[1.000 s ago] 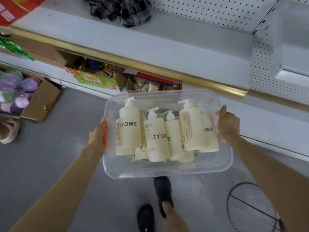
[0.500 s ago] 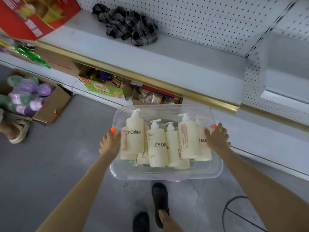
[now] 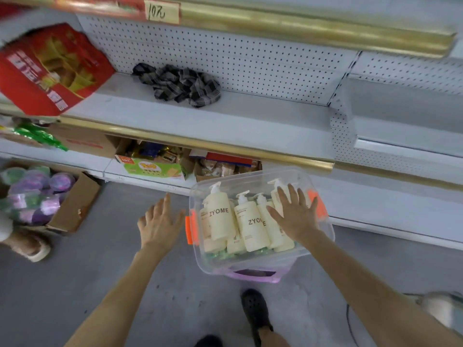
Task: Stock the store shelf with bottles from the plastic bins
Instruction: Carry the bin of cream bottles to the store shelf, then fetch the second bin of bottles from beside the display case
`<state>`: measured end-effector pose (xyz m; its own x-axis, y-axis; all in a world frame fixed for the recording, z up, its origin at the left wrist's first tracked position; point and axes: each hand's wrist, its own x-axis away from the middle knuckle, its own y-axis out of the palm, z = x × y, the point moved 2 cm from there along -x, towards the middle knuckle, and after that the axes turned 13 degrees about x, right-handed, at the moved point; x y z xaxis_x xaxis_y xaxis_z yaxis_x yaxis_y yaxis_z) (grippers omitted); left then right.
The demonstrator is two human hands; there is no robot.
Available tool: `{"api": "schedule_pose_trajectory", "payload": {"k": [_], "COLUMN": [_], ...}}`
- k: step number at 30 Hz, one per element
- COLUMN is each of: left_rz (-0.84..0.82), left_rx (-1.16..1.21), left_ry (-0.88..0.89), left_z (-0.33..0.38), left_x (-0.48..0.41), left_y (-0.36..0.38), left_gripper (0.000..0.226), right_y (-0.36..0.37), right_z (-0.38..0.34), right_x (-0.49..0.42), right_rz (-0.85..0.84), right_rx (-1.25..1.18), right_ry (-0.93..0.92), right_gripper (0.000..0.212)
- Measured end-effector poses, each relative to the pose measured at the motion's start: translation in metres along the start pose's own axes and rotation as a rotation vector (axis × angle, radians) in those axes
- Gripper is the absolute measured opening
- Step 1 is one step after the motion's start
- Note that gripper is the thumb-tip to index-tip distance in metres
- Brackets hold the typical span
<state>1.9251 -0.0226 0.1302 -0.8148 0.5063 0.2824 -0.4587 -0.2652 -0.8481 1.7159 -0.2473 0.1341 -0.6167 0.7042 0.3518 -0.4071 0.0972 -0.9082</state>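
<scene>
- Half a second ago both hands gripped the ends of the clear bin (image 3: 200, 261) and carried it. Now neither hand holds it.
- The left hand (image 3: 160, 222) hangs at 9 o'clock of the bin, just beside it but apart from it, with its fingers straight and spread and nothing in them.
- The right hand (image 3: 297, 216) is spread flat, palm down, over the right half of the bin, above the bottles (image 3: 221, 216). It cannot be told whether it touches them or a clear lid.
- The bin has come lower and to the right. It now sits at 5 o'clock of the view, on top of a purple bin (image 3: 253, 275) that shows under its near edge.
- The view has tilted up, so an upper gold rail with a handwritten price tag (image 3: 162, 12) shows at 12 o'clock.
- The bin is transparent with rounded corners and has an orange latch (image 3: 191, 230) at its left end and another at its right.
- The bottles are cream pump bottles with white pump heads pointing toward 12 o'clock. They lie packed side by side, some on top of others. Several bear the dark word ZYOME.
- The white shelf (image 3: 225, 121) with a gold front edge lies at 12 o'clock of the bin. It holds a crumpled plaid cloth (image 3: 178, 85), and a red carton (image 3: 50, 68) at 9 o'clock of the cloth.
- On the grey floor (image 3: 125, 259), at 9 o'clock of the left hand, stands a cardboard box (image 3: 75, 204) of purple packs.
- A black shoe (image 3: 255, 311) shows at 6 o'clock of the bin.
</scene>
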Motion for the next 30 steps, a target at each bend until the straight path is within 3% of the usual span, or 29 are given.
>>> {"api": "schedule_pose_trajectory", "payload": {"k": [10,16,30], "left_rz": [-0.020,-0.103,-0.289], "left_rx": [-0.289,-0.346,-0.425], "left_ry": [0.347,0.427,0.705], "left_z": [-0.070,-0.092,-0.033], "left_x": [0.027,0.053,0.146], "left_y": [-0.051,-0.048,0.029], "left_gripper": [0.067,0.066,0.066], "right_y": [-0.003,0.025,0.113], "right_z": [-0.061,-0.074,-0.034], "right_x": [0.117,0.192,0.369], "right_rz": [-0.003,-0.037,-0.173], "right_rx": [0.000,-0.021,-0.233], "right_ry": [0.193,0.300,0.679], "right_gripper": [0.072,0.073,0.073]}}
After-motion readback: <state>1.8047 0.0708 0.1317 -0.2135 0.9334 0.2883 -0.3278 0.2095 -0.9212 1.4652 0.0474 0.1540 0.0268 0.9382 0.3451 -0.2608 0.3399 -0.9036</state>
